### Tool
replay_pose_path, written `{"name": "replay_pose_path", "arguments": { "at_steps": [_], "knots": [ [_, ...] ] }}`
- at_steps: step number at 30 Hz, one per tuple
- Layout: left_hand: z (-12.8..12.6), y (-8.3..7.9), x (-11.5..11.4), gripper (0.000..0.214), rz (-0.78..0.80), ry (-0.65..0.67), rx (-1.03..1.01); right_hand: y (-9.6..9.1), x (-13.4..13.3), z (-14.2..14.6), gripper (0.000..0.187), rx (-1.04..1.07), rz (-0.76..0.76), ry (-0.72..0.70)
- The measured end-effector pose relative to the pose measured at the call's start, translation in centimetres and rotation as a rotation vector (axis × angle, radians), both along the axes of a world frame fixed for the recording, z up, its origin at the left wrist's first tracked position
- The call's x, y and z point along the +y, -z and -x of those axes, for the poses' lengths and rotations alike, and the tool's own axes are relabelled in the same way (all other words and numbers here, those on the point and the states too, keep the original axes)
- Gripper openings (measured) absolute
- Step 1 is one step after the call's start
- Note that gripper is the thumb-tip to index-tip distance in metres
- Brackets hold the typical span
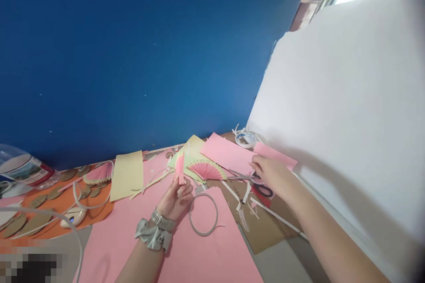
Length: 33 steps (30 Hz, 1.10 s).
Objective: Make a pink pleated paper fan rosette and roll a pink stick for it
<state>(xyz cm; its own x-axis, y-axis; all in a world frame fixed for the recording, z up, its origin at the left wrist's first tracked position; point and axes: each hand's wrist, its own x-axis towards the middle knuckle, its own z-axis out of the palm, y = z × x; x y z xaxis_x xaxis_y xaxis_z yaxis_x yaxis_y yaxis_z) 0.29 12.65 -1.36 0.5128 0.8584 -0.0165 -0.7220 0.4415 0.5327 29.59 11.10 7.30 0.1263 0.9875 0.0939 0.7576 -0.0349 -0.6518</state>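
My left hand (pixel 175 196) is closed around a narrow, folded pink paper fan (pixel 179 168), pinched upright between thumb and fingers. On its wrist are a watch and a grey scrunchie. My right hand (pixel 267 171) is at the dark-handled scissors (pixel 264 190), its bent fingers at the upper handle loop, partly hiding it. The blades point left. Beside the scissors, a pleated pink fan with yellow edging (pixel 207 170) lies spread. Pink paper (pixel 229 152) lies behind it, with yellow paper (pixel 192 148) to the left. A grey ring (pixel 203 233) rests on the large pink sheet (pixel 186 252).
Tape (pixel 245 138) sits by the blue wall (pixel 142 62); a white sheet (pixel 348 84) stands at right. Paper strips litter the cardboard (pixel 272 232). At left are a plastic container (pixel 28 169), another pleated fan (pixel 99 173), brown discs (pixel 38 221) and a looping cable (pixel 79 247).
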Motion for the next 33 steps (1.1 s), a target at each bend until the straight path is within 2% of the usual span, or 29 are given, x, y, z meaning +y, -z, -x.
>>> {"name": "replay_pose_path", "arguments": {
  "at_steps": [4, 10, 14, 19, 24, 29, 33],
  "knots": [
    [-0.2, -0.1, -0.1, 0.019, 0.015, 0.024, 0.006, 0.3, -0.5, 1.0, 0.013, 0.03, 0.041, -0.026],
    [-0.5, 0.0, -0.5, 0.022, -0.034, 0.081, 0.087, 0.1, 0.2, 7.3, 0.025, 0.348, 0.129, -0.342],
    [-0.6, 0.2, -0.6, 0.023, -0.085, 0.124, 0.146, 0.8, 1.7, 9.9, 0.028, 0.548, 0.066, -0.425],
    [-0.6, 0.5, -0.7, 0.024, -0.118, 0.168, 0.227, 0.9, 2.9, 10.6, 0.022, 0.652, -0.029, -0.457],
    [-0.7, 0.7, -0.7, 0.026, -0.155, 0.213, 0.291, 0.9, 3.1, 10.8, 0.019, 0.661, -0.031, -0.435],
    [-0.5, 0.8, -0.9, 0.027, -0.246, 0.324, 0.319, 1.7, 3.2, 10.9, 0.025, 0.652, 0.134, -0.467],
    [-0.3, 0.8, -1.2, 0.024, -0.348, 0.499, 0.319, 2.3, 3.1, 10.8, 0.028, 0.629, 0.33, -0.597]
  ]
}}
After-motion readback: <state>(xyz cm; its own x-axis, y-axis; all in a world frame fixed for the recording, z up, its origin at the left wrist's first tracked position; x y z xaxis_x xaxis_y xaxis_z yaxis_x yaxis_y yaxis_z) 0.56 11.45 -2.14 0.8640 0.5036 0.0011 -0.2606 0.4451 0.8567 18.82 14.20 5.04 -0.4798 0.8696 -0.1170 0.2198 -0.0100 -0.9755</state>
